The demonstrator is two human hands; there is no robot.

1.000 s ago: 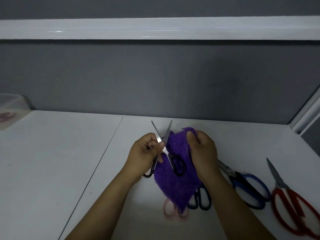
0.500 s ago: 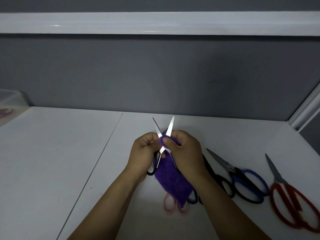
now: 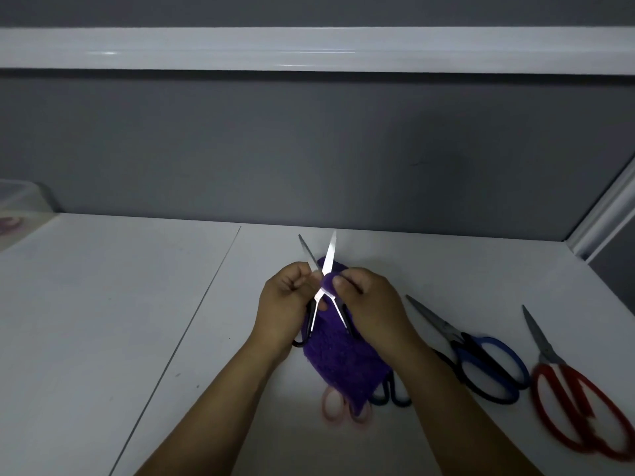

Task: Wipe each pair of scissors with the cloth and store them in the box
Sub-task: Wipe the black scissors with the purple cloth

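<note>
My left hand [image 3: 283, 304] grips a pair of black-handled scissors [image 3: 324, 269], held up over the white table [image 3: 120, 321] with the blades spread apart and pointing away. My right hand [image 3: 367, 304] pinches the purple cloth [image 3: 343, 362] against the scissors at the pivot; the rest of the cloth hangs down below both hands. On the table to the right lie blue-handled scissors [image 3: 488, 365] and red-handled scissors [image 3: 577, 407]. Pink handles [image 3: 333, 407] and dark blue handles [image 3: 391, 396] show from under the cloth. The clear box [image 3: 17, 214] stands at the far left edge.
A grey wall with a white rail [image 3: 309, 49] runs behind the table. A seam [image 3: 192, 321] crosses the tabletop left of my hands. A white frame [image 3: 604, 214] borders the table at the back right.
My right hand has closed in with the cloth from the right side of the scissors onto the pivot. The blades have opened wider and now stand clear above the cloth.
</note>
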